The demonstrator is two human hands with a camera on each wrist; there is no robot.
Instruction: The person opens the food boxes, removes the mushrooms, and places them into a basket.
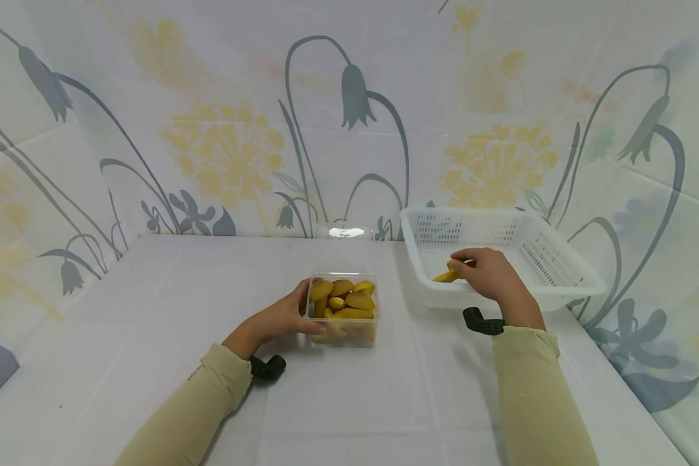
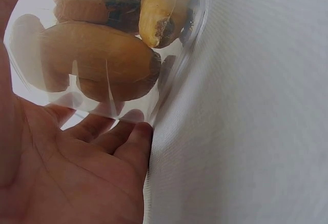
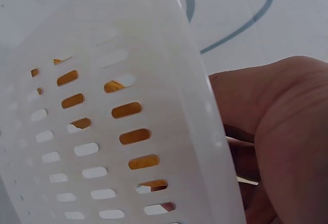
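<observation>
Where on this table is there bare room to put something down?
Bare cloth lies left of the clear box and across the near table between the sleeves. The white basket fills the right; the left hand grips the box, and the right hand holds a yellow piece inside the basket.

The head view looks down on the table (image 1: pixel 349 388). Each wrist view sits very close: left at the tub (image 2: pixel 128 55), right outside the basket (image 3: pixel 128 106).

Yellow fruit pcs (image 1: pixel 343 299) in clear tub (image 1: pixel 342 336); white slotted basket (image 1: pixel 559 259); white counter (image 1: pixel 338 401); grey/yellow floral backdrop (image 1: pixel 227 149).
</observation>
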